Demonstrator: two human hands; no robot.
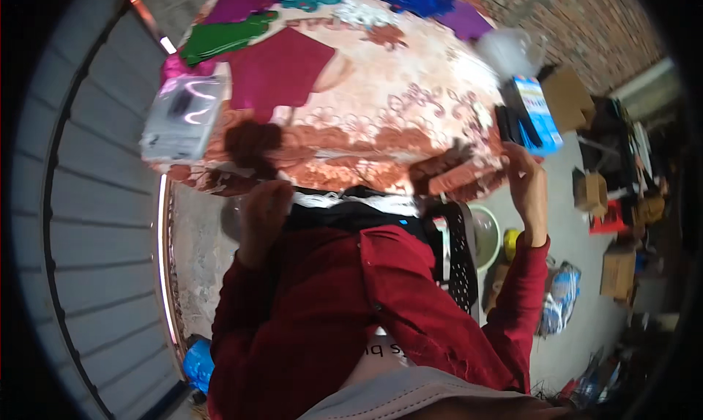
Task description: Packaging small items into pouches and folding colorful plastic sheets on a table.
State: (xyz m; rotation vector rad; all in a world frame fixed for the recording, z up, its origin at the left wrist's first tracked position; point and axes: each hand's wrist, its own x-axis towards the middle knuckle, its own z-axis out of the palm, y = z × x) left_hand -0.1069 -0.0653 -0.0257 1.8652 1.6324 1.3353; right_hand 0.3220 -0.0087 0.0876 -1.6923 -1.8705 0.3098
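A table covered with a pink and white floral cloth [395,105] fills the upper middle. Shiny foil sheets lie on it: a magenta one [282,68], a green one [220,39], and purple and blue ones at the far edge. My left hand [263,204] is at the cloth's near edge with its fingers curled; what it holds is hidden. My right hand [526,182] is raised at the table's right corner, fingertips at the cloth edge beside a blue box [538,112]. Both sleeves are red.
A clear plastic packet [181,116] lies at the table's left edge. A black perforated chair back [461,255] and a pale bowl [487,233] sit below the table on the right. Cardboard boxes [619,270] and clutter stand on the floor at right. A grey shutter [88,200] is at left.
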